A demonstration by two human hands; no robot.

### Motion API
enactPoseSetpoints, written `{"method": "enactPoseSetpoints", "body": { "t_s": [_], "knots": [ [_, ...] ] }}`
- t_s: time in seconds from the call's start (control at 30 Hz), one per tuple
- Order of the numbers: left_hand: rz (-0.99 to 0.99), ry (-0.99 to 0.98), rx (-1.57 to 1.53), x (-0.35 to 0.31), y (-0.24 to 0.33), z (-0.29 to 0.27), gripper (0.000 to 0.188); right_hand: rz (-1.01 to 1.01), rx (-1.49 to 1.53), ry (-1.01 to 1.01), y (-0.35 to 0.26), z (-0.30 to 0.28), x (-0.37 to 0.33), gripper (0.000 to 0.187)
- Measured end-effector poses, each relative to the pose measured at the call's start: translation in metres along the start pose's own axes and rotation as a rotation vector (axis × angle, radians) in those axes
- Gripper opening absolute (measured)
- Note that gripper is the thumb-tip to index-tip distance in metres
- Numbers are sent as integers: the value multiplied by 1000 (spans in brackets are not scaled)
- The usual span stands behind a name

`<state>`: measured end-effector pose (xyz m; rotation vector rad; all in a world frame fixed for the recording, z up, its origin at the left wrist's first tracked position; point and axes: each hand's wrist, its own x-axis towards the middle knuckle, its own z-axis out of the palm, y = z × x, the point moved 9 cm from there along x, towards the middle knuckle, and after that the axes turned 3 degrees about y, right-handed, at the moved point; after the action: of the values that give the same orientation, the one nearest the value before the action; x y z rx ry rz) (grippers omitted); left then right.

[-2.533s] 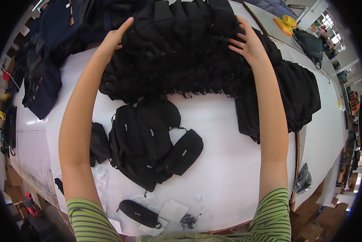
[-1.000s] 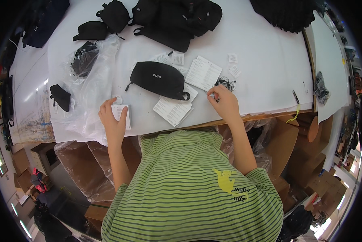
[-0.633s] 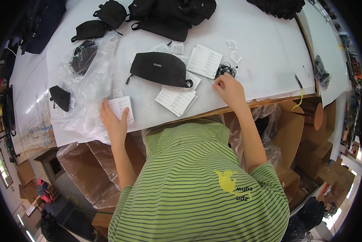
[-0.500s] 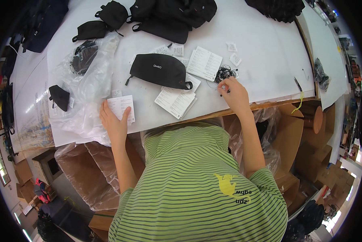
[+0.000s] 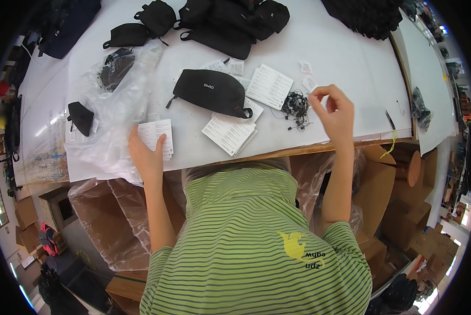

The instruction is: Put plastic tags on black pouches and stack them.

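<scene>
My left hand (image 5: pixel 147 149) grips a small stack of white printed cards (image 5: pixel 163 129) at the table's near edge, thumb over them and fingers at their left side. My right hand (image 5: pixel 334 114) is raised just right of a tangle of black tag strings (image 5: pixel 297 107), its thumb and forefinger pinched together. Whatever is in that pinch is too small to make out. Between my hands lies a black zippered pouch (image 5: pixel 209 92) with a loop at its right end. More white cards (image 5: pixel 229 134) lie partly under it, and another card pile (image 5: pixel 270 85) sits beside the strings.
Several black pouches (image 5: pixel 219 39) are heaped at the far side. Clear plastic bags (image 5: pixel 122 105) spread on the left, near a small black pouch (image 5: pixel 80 118). Small white labels (image 5: pixel 305 67) lie beyond the strings. A dark pointed tool (image 5: pixel 390 119) rests at right; open cartons (image 5: pixel 374 189) stand below the edge.
My right hand has lifted off the black string tangle and moved right and slightly away, uncovering the strings. My left hand stays at the card stack. The view has shifted slightly.
</scene>
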<state>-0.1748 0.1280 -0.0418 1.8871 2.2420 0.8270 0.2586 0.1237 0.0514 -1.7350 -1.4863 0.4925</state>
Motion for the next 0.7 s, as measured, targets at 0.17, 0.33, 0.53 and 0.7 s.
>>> {"method": "enactPoseSetpoints", "body": {
  "t_s": [0.17,0.33,0.53,0.7],
  "knots": [
    [38,-4,63,-2,-1,-1,79,-74,82,245,-25,-45,13,7],
    [-24,-24,89,1,-6,-2,75,-174,218,460,-32,-92,23,4],
    [35,79,132,2,10,-13,75,119,438,305,-4,-81,31,5],
    [73,73,193,7,18,-15,67,199,770,149,20,-48,29,16]
  ]
}}
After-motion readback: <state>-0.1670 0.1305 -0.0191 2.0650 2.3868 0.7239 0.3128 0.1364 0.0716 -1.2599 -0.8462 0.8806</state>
